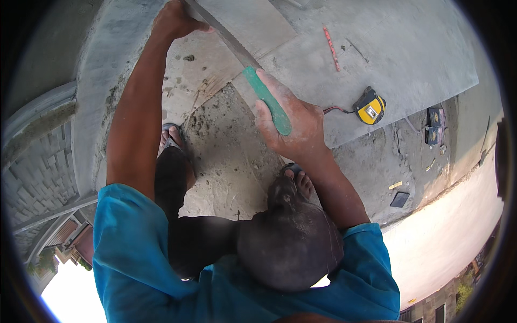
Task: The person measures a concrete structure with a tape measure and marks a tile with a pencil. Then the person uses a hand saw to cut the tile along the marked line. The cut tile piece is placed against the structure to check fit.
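Green-handled long grey metal handsaw [232,44], right hand [295,119] clenched round handle; left hand [176,21], can't tell grasp; likely sawing, next stroke needs steadying.

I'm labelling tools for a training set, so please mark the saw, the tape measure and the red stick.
Saw [242,55]: head view, on the metal blade.
Tape measure [370,106]: head view, middle of the yellow and black case.
Red stick [331,48]: head view, midway along its length.

Yellow tape measure [370,106], red stick [332,48]
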Tool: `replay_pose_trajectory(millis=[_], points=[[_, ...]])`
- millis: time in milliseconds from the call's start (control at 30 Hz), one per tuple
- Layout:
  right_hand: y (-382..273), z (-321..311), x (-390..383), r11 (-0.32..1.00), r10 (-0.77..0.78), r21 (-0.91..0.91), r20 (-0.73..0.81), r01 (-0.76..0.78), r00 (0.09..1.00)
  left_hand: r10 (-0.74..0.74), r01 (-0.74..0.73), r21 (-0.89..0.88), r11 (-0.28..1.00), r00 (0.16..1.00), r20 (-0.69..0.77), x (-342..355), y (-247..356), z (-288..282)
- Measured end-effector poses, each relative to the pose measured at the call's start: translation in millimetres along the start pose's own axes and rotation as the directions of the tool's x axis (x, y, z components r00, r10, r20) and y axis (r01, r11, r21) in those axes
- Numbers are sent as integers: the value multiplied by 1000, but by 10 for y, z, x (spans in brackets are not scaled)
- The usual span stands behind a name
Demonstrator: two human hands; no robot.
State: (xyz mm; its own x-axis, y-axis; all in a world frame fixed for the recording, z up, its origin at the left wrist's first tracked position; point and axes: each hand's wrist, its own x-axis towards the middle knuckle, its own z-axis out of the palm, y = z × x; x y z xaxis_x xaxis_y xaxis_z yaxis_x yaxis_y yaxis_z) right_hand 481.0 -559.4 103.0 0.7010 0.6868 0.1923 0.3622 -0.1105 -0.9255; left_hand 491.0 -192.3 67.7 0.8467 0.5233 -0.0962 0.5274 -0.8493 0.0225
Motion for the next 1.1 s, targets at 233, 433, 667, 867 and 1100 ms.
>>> replay_pose_trajectory(millis=[233, 433, 667, 867, 1100], points=[[-58, -58, -86, 996, -87, -29, -18, 86, 996, 93, -95, -100, 990, 995, -18, 172, 4, -134], [-65, -145, -310, 995, -98, 12, -65, 99, 993, 152, -154, -42, 987, 987, -47, 45, -6, 164], [-49, -59, 2, 1000, -4, 23, -19, 5, 1000, -49, 50, -23, 998, 998, 49, 105, 130, -71], [29, -264, -499, 995, -95, 11, -55, 96, 994, -116, 120, 146, 982, 993, -37, 189, -137, 54], [48, 108, 208, 1000, 28, 9, 7, -28, 1000, -78, 73, 50, 996, 992, 95, 192, 62, -48]])
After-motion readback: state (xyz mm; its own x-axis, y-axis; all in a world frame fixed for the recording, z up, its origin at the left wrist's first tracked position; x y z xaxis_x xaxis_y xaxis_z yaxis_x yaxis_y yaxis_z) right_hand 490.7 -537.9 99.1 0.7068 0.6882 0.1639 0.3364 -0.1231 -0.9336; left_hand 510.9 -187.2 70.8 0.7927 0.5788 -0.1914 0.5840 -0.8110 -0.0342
